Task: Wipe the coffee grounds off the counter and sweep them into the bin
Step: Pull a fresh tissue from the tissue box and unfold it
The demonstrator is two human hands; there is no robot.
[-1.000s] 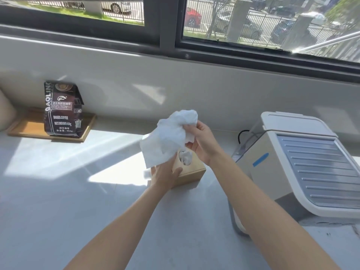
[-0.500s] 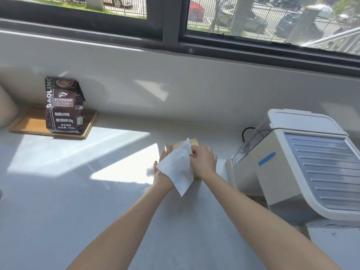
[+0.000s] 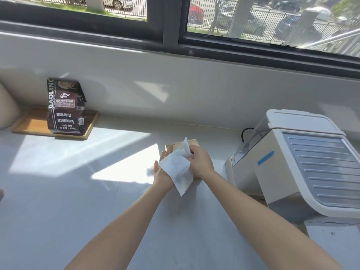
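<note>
A white tissue (image 3: 178, 168) hangs between my two hands over the pale grey counter (image 3: 78, 201). My right hand (image 3: 199, 162) pinches its upper edge. My left hand (image 3: 160, 170) rests against the left side of a small wooden tissue box (image 3: 177, 146), with the tissue draped over it. The box is mostly hidden behind the tissue and both hands. A few dark specks (image 3: 332, 233) lie on the counter at the far right, below the machine. No bin is in view.
A white coffee machine (image 3: 303, 166) with a ribbed metal top stands at the right, its black cable behind it. A dark coffee bag (image 3: 64, 106) stands on a wooden tray (image 3: 29, 125) at the back left. The window wall runs along the back.
The tissue was held up crumpled above the box a second ago; both hands have come down to the box and the tissue now hangs flatter. The view tilted slightly down.
</note>
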